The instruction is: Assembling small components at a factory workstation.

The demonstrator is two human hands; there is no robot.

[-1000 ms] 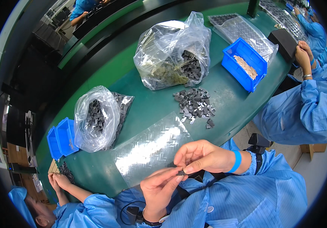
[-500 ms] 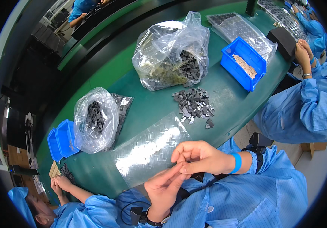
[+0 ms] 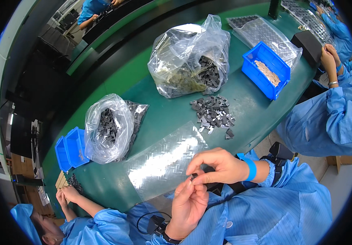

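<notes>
My left hand [image 3: 189, 207] is closed in a pinch, thumb and forefinger meeting at a small black piece [image 3: 194, 175]. Above it, my right hand [image 3: 219, 166] closes its thumb and forefinger about the same piece. The fingertips cover most of this piece. Just beyond my hands lies a clear plastic tray [image 3: 165, 161] with a patterned, shiny surface, on the green table. Past its far right corner, loose black and grey pieces [image 3: 212, 112] lie in a heap.
A big clear bag [image 3: 188, 57] and a smaller open bag [image 3: 108, 130] hold dark pieces. Blue bins [image 3: 71, 149] stand at left; another blue bin [image 3: 266, 69] with tan pieces stands at right. Clear trays [image 3: 266, 38] lie behind it. Co-workers sit on both sides.
My fingers have parted slightly, so the small black piece now shows between them. My left hand has turned more upright. The whole view has shifted a little.
</notes>
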